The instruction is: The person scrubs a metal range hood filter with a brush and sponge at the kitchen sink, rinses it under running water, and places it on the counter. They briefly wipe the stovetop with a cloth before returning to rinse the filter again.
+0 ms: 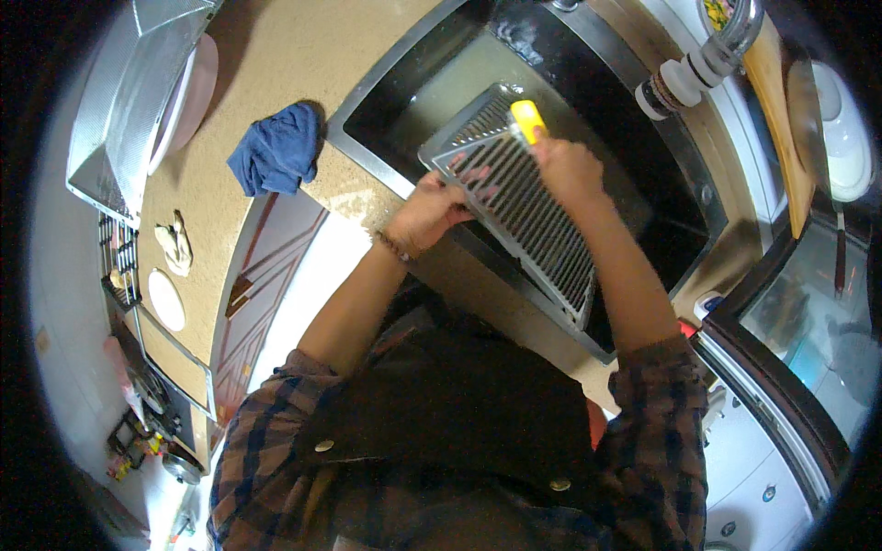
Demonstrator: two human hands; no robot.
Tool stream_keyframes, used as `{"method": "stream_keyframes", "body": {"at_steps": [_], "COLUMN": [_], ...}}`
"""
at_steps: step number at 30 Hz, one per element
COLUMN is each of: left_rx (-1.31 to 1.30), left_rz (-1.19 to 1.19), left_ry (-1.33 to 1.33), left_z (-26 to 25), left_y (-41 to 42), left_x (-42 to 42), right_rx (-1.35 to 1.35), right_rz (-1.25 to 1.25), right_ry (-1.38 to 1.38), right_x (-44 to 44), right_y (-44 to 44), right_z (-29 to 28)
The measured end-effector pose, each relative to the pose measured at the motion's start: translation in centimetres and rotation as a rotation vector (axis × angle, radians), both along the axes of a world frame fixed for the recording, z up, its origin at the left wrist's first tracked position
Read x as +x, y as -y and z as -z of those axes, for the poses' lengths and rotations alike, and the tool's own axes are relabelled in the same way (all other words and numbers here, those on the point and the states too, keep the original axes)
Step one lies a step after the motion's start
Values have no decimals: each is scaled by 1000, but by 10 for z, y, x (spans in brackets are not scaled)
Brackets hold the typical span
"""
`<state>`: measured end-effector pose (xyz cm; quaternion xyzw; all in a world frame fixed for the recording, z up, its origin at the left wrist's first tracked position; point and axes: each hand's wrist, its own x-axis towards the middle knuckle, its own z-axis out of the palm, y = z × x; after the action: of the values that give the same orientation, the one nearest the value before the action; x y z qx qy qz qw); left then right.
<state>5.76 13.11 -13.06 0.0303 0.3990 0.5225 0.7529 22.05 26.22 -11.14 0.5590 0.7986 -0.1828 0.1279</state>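
A slatted metal panel (534, 213), like a range hood filter, is tilted over the near side of a dark sink (679, 268). My left hand (428, 212) grips its left edge, and some of the fingers show through the slats. In my right hand (572, 172) is a yellow-handled tool (527, 120), held at the panel's upper end; its working end is too blurred to tell. Beneath the panel's far end, a second slatted metal piece (475, 117) lies partly in cloudy water (458, 76) in the sink.
Left of the sink, a crumpled blue cloth (275, 151) lies on the tan counter (289, 62). Further left are a pink basin (200, 89), a mesh cover (110, 110) and a white oval object (167, 299). The faucet (716, 52) and a wooden board (778, 117) stand to the right.
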Motion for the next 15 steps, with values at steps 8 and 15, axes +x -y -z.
{"method": "stream_keyframes", "body": {"at_steps": [8, 15], "left_rx": [58, 163], "left_rz": [18, -31], "left_ry": [-171, -287], "left_z": [-10, -1], "left_y": [-4, -2], "left_x": [14, 7], "right_rx": [19, 138], "right_rz": [-273, -326], "right_ry": [-317, -460], "right_x": [-18, -14], "right_y": [15, 41], "right_z": [-58, -69]}}
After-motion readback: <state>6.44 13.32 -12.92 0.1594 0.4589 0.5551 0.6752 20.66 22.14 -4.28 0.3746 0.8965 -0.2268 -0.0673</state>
